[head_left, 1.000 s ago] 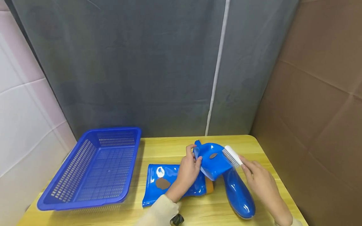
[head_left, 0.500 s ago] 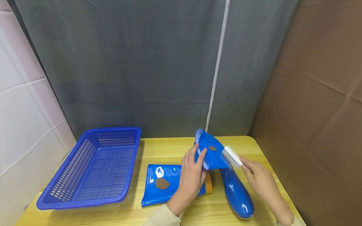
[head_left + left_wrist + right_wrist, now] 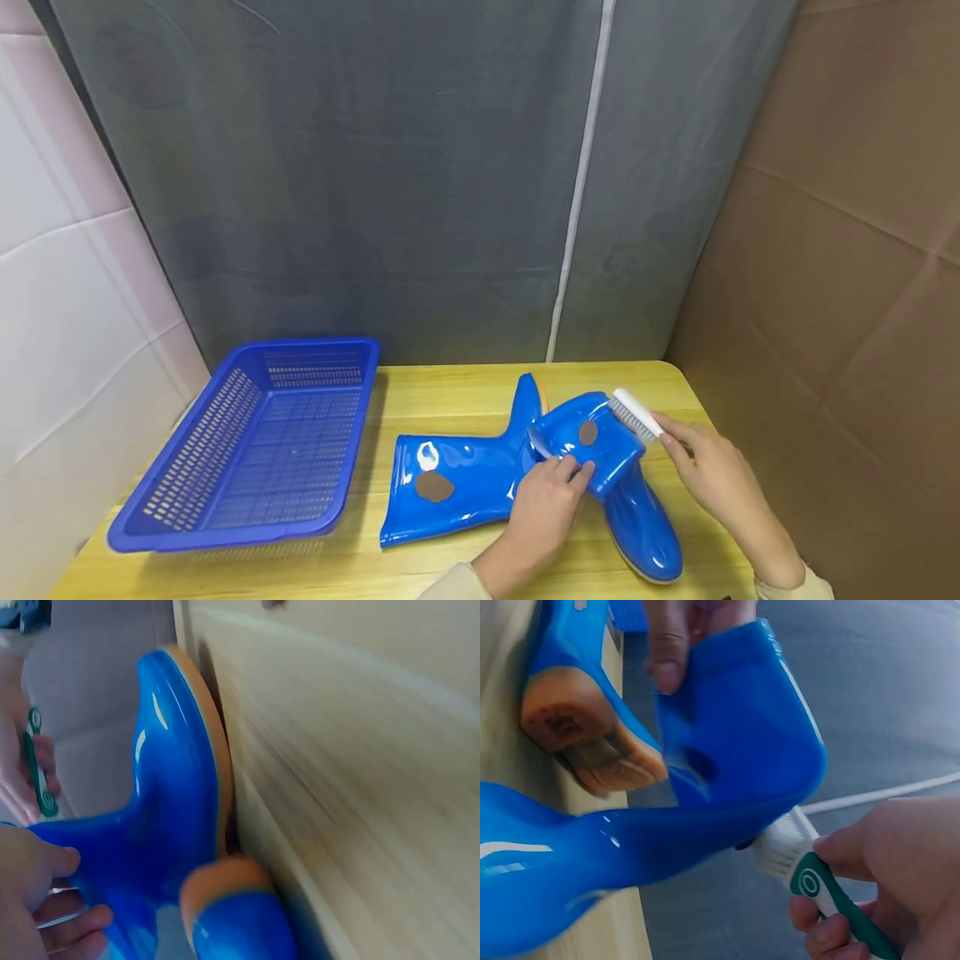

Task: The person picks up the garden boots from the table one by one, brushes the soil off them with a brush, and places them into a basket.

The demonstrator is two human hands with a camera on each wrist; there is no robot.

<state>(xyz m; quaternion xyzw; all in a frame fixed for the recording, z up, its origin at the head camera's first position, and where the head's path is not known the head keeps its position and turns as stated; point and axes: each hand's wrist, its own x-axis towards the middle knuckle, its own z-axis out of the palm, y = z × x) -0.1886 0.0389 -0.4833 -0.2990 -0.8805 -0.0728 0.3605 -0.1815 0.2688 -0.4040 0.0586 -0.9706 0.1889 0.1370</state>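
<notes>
A shiny blue rain boot [image 3: 618, 450] with a brown patch on its shaft lies with its toe toward me. My left hand [image 3: 551, 504] grips the shaft near its open end, thumb on one face in the right wrist view, and the shaft is bent over. In my right hand [image 3: 716, 479] is a scrub brush [image 3: 636, 415], white with a green-and-white handle [image 3: 844, 911]. Its bristles meet the far right side of the bent shaft. Left of it a second blue rain boot [image 3: 480, 467] lies on its side, also with a brown patch; the held shaft overlaps its foot.
A blue plastic basket [image 3: 348, 467] with slotted walls stands at the left of the yellow wood-grain table [image 3: 442, 387]. A grey curtain [image 3: 420, 208] hangs behind, and a brown cloth wall [image 3: 840, 292] rises close on the right.
The left hand has moved right and toward me, carrying the boot's open end down and turning its patch upward. The second boot's foot has come into sight. The brush has shifted slightly right.
</notes>
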